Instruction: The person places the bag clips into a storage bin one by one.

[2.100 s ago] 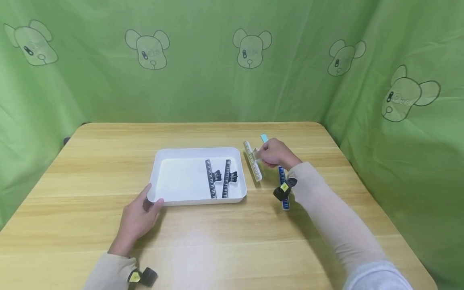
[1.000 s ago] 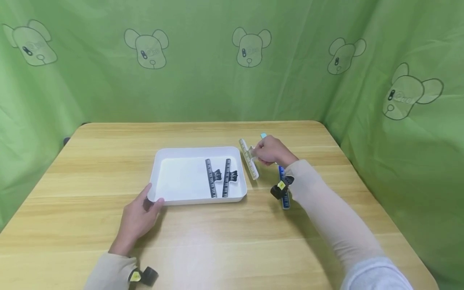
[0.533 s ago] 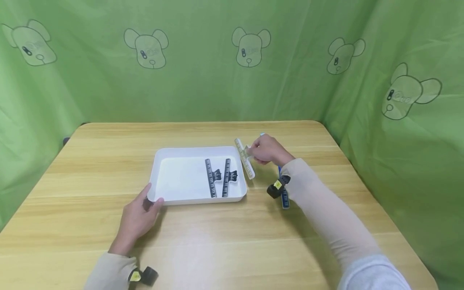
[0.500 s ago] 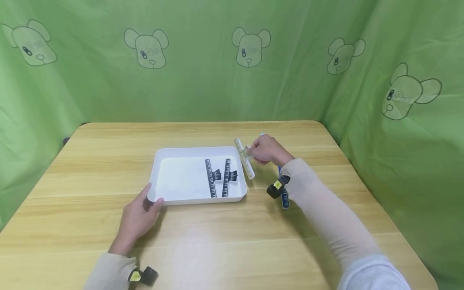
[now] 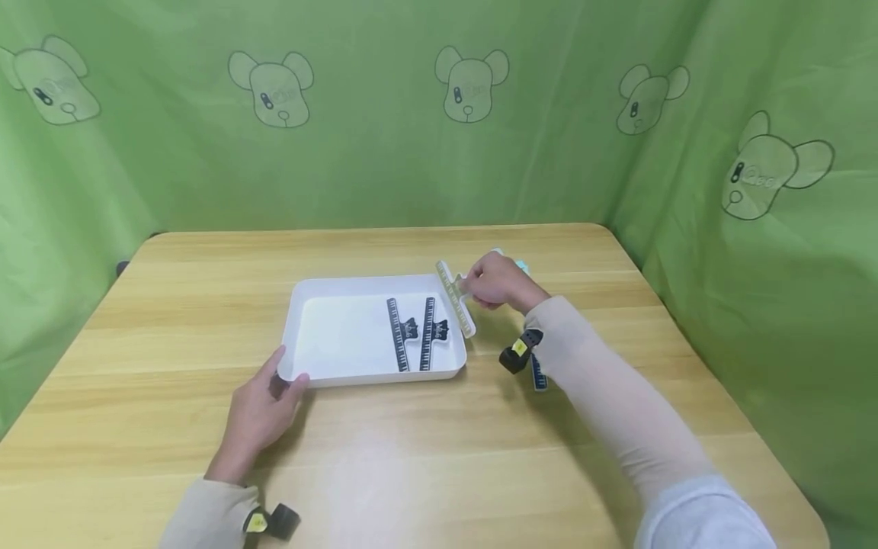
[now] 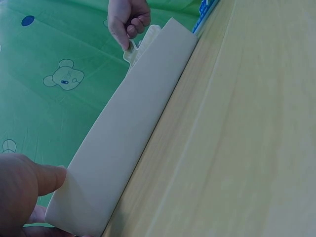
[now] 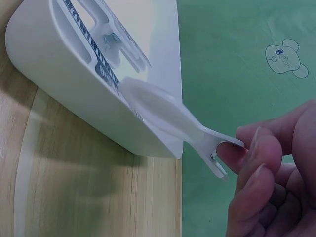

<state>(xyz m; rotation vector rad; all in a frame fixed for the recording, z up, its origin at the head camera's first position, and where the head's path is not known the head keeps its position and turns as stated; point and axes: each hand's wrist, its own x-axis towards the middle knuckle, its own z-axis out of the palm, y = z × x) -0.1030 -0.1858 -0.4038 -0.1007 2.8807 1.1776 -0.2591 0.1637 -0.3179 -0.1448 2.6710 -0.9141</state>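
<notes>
My right hand [image 5: 499, 280] pinches the handle of a white clip [image 5: 455, 299] with a gold piano-key print. The clip is over the right rim of the white tray [image 5: 363, 379], tilted; in the right wrist view its long end [image 7: 158, 108] crosses above the tray wall [image 7: 84, 84]. At the tray's near left corner, my left hand [image 5: 261, 408] holds the corner between thumb and fingers. Two black clips [image 5: 398, 335] with piano-key prints lie side by side in the right part of the tray.
Right of the tray, a dark blue clip [image 5: 539, 377] lies partly hidden beneath my right wrist. A light blue clip [image 5: 523, 266] shows behind my right hand. Green curtains [image 5: 370, 152] stand behind the wooden table [image 5: 411, 473] and at its sides.
My right hand has carried the white clip leftward from beside the tray to over its right rim. My left hand and the tray have stayed in place.
</notes>
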